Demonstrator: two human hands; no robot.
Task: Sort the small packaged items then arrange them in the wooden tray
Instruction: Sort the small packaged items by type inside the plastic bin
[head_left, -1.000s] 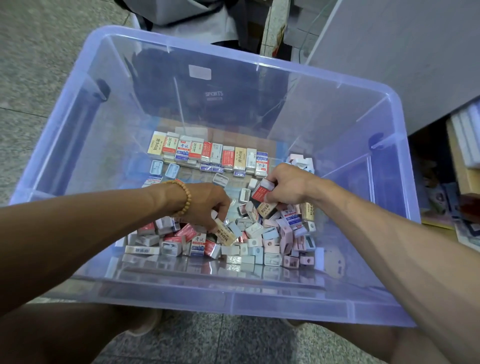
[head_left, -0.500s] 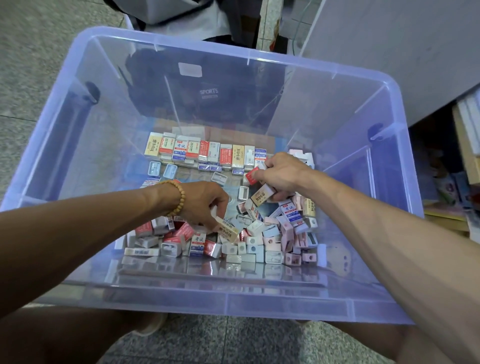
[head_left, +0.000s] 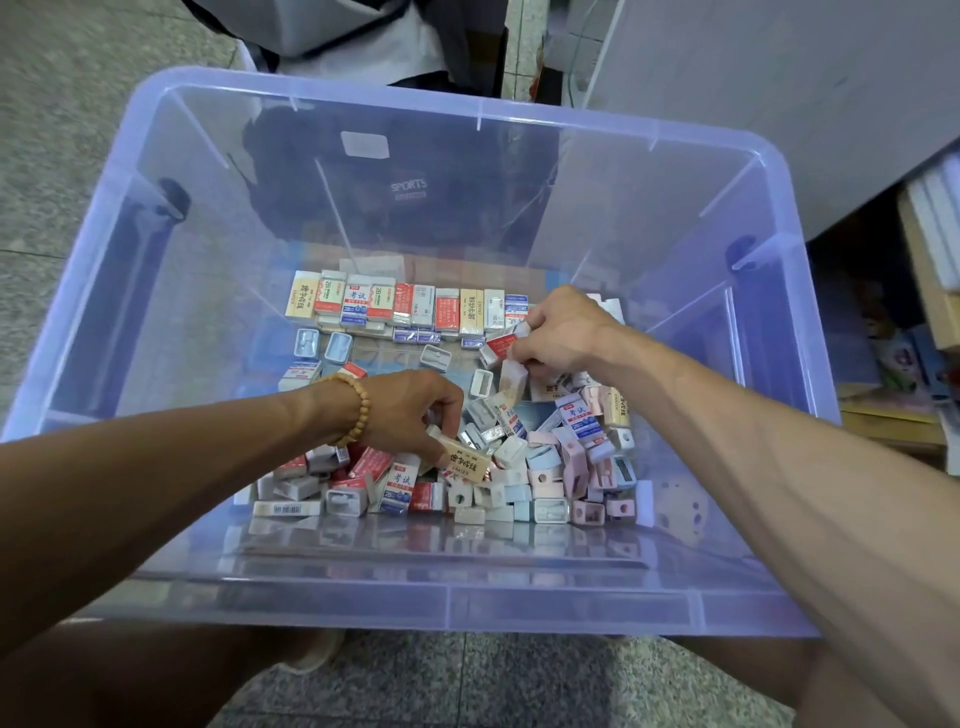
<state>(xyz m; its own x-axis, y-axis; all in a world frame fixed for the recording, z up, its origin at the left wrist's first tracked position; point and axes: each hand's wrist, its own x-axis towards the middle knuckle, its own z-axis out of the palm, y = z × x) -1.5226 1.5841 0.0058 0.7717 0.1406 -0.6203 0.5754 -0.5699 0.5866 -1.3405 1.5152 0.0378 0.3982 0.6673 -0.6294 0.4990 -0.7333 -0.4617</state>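
Big clear plastic bin (head_left: 156, 218) fills the frame. Along its far floor, centre frame, stands a neat row of packets (head_left: 410, 307), long axes upright; the wooden tray itself can't be made out. Lower centre sprawls the loose pile (head_left: 545, 467). Right hand (head_left: 563, 332), just right of the row's end, pinches a red-and-white packet (head_left: 500, 347) with another pale one below; it's the nearer hand. Left hand (head_left: 415, 410) curls onto a beige packet (head_left: 464, 458) lying slantwise on the pile.
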